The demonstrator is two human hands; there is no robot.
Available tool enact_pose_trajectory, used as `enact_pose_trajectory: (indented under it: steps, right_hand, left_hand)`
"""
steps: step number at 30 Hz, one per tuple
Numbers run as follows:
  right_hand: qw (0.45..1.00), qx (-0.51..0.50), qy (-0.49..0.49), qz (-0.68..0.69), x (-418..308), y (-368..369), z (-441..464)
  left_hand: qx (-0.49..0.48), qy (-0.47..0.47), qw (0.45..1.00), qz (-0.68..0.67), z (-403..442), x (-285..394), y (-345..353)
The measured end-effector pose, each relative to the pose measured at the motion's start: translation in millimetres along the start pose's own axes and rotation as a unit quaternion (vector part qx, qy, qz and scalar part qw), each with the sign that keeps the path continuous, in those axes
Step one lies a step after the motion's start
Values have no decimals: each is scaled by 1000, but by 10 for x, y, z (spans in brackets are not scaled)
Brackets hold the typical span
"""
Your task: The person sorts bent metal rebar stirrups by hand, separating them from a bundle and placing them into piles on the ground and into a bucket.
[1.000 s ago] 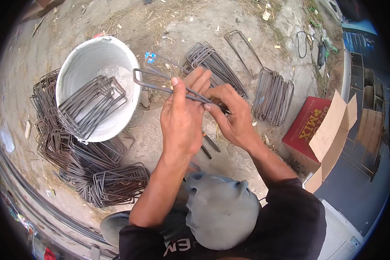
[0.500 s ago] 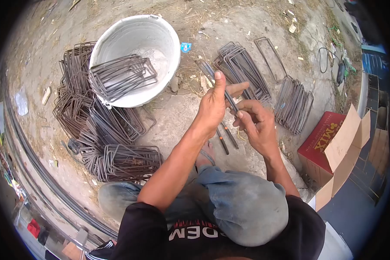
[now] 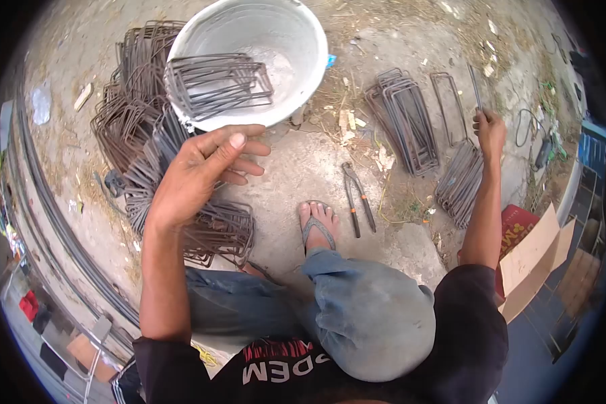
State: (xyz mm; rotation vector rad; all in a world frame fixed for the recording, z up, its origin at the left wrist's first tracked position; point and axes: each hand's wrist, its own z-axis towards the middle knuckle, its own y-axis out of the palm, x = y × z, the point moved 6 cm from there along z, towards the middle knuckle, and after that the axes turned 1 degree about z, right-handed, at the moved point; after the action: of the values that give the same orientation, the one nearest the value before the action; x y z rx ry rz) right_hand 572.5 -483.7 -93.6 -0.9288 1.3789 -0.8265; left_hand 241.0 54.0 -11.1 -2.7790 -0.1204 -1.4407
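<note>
My left hand is raised below the white tub, fingers apart and nothing in it. Over on the right, my right hand is closed around the lower end of a bent metal frame, seen nearly edge-on and pointing away from me. It is above a stack of rusty rectangular frames. Left of that hand lie a single frame and another stack of frames. More frames rest in the tub.
Pincers with orange-marked handles lie on the ground by my sandalled foot. Heaped frames sit beside the tub, with long bars farther left. An open cardboard box stands at the right.
My hands have moved apart, the left one leftward and off the metal, the right one out to the right with the frame. The view has shifted, showing my foot and the whole pincers.
</note>
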Motion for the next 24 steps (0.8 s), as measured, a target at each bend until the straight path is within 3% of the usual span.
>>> enact_pose_trajectory:
  steps: [2, 5, 7, 10, 13, 15, 17, 20, 22, 24]
  right_hand:
    - [974, 24, -58, -216, 263, 563, 221]
    - [952, -59, -40, -297, 722, 1270, 295]
    - [955, -67, 47, -285, 502, 1302, 93]
    - [951, -68, 56, -295, 557, 1345, 153]
    - [965, 30, 60, -252, 112, 1147, 83]
    - [975, 116, -94, -163, -812, 981, -276]
    - [983, 60, -174, 28, -1801, 1009, -886]
    - [918, -201, -263, 217, -3098, 1603, -2405]
    - [845, -355, -327, 228, -3591, 2142, -3298]
    - [812, -402, -366, 212, -3914, 2546, -3818]
  left_hand:
    - [159, -6, 986, -50, -298, -81, -660]
    - [350, 32, 924, -153, -876, -321, -1463]
    - [408, 37, 893, -186, -1224, -455, -1723]
    - [418, 41, 884, -206, -1387, -563, -1771]
    - [399, 50, 890, -216, -1226, -638, -1689]
    - [398, 62, 892, -207, -1061, -654, -1616]
    - [413, 106, 882, -198, -945, -648, -1636]
    - [449, 116, 857, -225, -956, -727, -1640]
    - [467, 121, 841, -244, -984, -676, -1576]
    - [475, 130, 837, -237, -1027, -544, -1507]
